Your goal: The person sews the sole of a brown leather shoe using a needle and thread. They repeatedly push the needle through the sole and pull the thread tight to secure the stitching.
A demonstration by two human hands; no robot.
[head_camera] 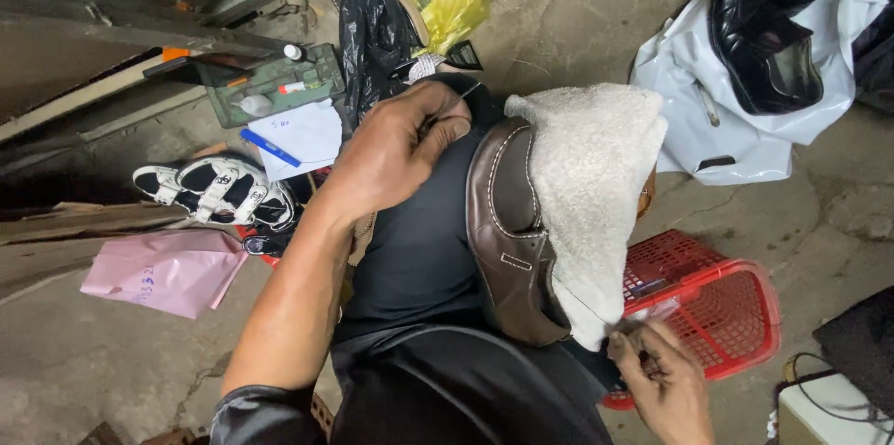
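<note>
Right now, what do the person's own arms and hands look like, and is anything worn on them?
Both hands are bare: no gloves, rings or watch show on the left hand or the right hand. The left forearm is uncovered up to a dark, slightly glossy sleeve near the elbow. The right arm is out of view.

Brown leather shoe point(507, 240) lies on its side across the lap, on dark fabric, sole edge toward the knee. White stitching runs along its seams; leather looks smooth, slightly glossy. Off-white towel point(591, 184), coarse and nubbly, is draped over the shoe's far side, covering most of it. Towel hangs down to a point near the lower corner.
</note>
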